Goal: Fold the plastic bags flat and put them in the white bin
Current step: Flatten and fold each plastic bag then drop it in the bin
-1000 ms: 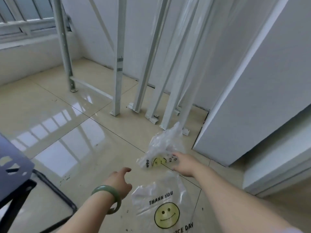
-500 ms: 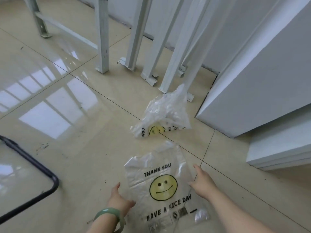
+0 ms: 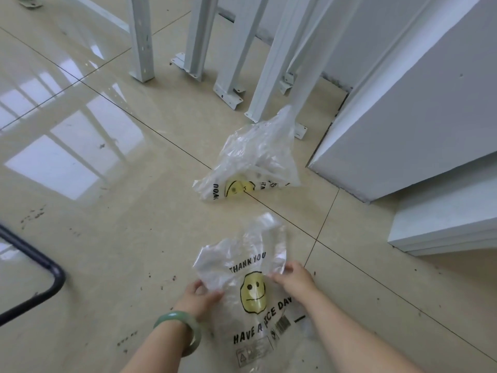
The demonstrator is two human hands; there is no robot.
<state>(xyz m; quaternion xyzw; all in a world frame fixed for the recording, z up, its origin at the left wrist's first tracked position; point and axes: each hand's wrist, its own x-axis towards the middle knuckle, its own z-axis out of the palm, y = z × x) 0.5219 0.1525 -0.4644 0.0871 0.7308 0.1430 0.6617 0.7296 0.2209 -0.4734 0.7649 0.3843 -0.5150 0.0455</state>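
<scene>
Hands were flat beside the near bag (image 3: 250,289). Now left hand (image 3: 200,294) and right hand (image 3: 293,275) pinch its side edges, fingers (image 3: 215,293) curled, top lifting off the floor (image 3: 134,238). Fold starting. Far bag (image 3: 252,162) still crumpled; bin out of view.

arms: bare, no sleeves
left wrist: one smooth, round green bangle (image 3: 179,330)
left hand (image 3: 200,298) and right hand (image 3: 294,275): nothing worn

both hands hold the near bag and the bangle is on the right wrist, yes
No: the head view shows the bangle on the left wrist. The left hand and right hand do hold the near bag.
</scene>
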